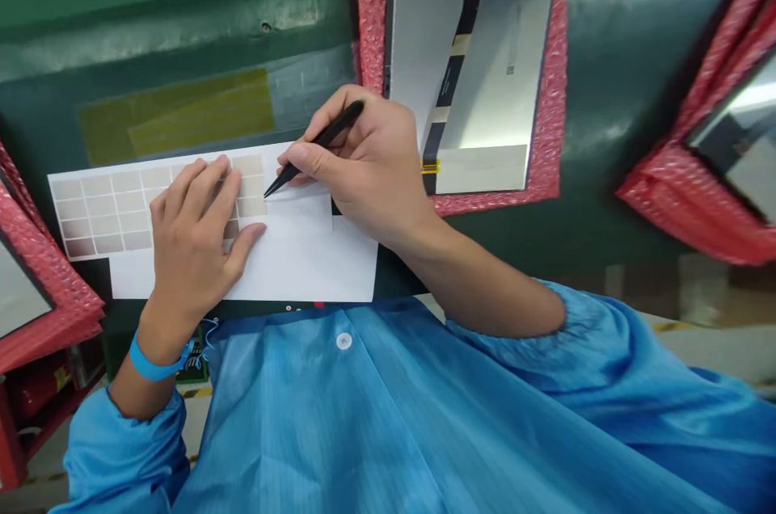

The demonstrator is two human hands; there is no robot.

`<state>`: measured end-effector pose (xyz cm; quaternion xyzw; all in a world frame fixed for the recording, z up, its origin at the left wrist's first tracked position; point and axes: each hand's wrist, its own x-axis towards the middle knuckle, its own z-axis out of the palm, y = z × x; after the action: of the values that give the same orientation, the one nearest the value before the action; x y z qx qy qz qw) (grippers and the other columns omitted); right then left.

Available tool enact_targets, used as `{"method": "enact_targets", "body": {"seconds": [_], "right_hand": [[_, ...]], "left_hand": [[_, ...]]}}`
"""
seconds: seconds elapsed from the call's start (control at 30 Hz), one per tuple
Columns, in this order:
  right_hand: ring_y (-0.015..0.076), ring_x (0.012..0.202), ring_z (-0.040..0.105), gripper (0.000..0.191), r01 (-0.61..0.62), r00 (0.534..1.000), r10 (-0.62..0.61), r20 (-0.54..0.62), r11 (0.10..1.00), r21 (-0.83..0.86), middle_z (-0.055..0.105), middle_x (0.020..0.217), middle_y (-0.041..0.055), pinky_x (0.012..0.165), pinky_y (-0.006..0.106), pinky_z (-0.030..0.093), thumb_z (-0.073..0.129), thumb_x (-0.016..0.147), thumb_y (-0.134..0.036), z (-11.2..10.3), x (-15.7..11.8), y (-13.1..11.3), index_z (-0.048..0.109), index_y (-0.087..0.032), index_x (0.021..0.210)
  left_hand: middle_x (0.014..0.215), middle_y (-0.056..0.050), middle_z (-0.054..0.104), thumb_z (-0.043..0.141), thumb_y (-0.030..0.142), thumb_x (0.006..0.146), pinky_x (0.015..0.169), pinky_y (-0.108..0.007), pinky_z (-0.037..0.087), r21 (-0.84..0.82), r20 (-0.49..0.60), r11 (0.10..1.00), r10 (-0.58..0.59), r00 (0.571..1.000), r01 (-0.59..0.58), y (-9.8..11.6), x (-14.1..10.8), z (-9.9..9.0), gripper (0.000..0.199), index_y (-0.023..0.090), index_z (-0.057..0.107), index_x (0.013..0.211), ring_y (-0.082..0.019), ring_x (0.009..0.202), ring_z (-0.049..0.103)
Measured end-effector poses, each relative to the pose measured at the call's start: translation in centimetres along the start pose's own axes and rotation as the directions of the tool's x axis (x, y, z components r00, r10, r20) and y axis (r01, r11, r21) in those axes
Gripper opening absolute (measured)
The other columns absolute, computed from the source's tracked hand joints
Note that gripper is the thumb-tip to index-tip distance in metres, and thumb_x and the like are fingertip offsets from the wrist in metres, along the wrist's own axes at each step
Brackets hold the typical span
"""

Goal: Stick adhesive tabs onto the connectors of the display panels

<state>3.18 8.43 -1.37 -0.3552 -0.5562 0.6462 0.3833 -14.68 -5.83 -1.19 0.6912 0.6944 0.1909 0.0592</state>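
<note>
My left hand lies with its fingers spread over a white sheet of small beige-grey rectangular stickers. My right hand pinches black tweezers, their tips pointing down and left. Those tips are at the right edge of the sticker grid, close to a bare white part of the backing; whether they grip a sticker I cannot tell. Beneath the sticker sheet lies plain white paper. My left fingers hide some of the stickers.
A display panel with a black flex cable rests on red bubble wrap beyond my right hand. More red-wrapped panels lie at the far right and left. A yellow translucent strip is on the green mat. A blue wrist strap circles my left wrist.
</note>
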Motion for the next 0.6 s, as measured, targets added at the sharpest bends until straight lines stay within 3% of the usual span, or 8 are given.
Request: {"method": "enact_targets", "body": {"seconds": [0.2,0.6], "right_hand": [[0.021,0.075,0.075,0.054,-0.042,0.999,0.042,-0.01,0.998,-0.044,0.067,0.073,-0.0033,0.058,0.032,0.068,0.102,0.067,-0.058,-0.3,-0.1,0.0,0.062,-0.027,0.083],[0.0217,0.065,0.074,0.048,-0.105,0.992,0.111,0.066,0.99,-0.099,0.073,0.07,-0.0011,0.053,0.034,0.066,0.103,0.072,-0.047,-0.2,1.2,-0.5,0.062,-0.024,0.08]], "left_hand": [[0.165,-0.009,0.057,0.064,0.054,0.104,0.121,-0.055,0.038,-0.03,0.041,1.0,-0.004,0.999,0.006,0.1,0.1,-0.2,0.061,0.032,0.052,0.159,-0.038,0.154,0.049],[0.168,-0.01,0.053,0.065,0.054,0.101,0.123,-0.061,0.036,-0.067,0.097,0.997,-0.03,0.995,0.037,0.4,0.3,-0.3,0.064,0.032,0.051,0.16,-0.043,0.156,0.046]]}}
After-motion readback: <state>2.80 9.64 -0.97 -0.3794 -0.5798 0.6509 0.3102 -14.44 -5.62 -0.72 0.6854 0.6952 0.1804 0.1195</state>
